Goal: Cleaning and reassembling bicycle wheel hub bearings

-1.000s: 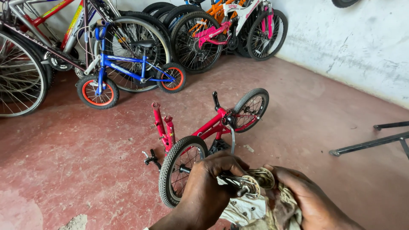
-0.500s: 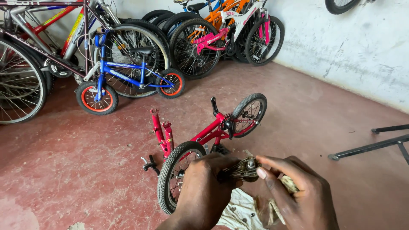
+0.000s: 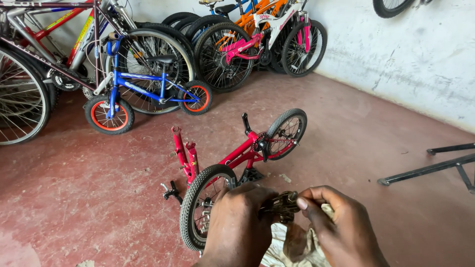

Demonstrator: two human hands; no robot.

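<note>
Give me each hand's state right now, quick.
Left hand: closed around one end of a small dark metal bike part.
Right hand: fingers pinching the same part, a dirty rag under it.

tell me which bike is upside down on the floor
The small red bike just beyond the hands, wheels up; the others stand upright along the walls.

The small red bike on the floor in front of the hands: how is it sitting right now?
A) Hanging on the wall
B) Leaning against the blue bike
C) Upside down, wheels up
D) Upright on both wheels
C: the small red bike rests inverted on the red floor, both tyres in the air and a pedal pointing upward, standing apart from the small blue bike by the back row.
</note>
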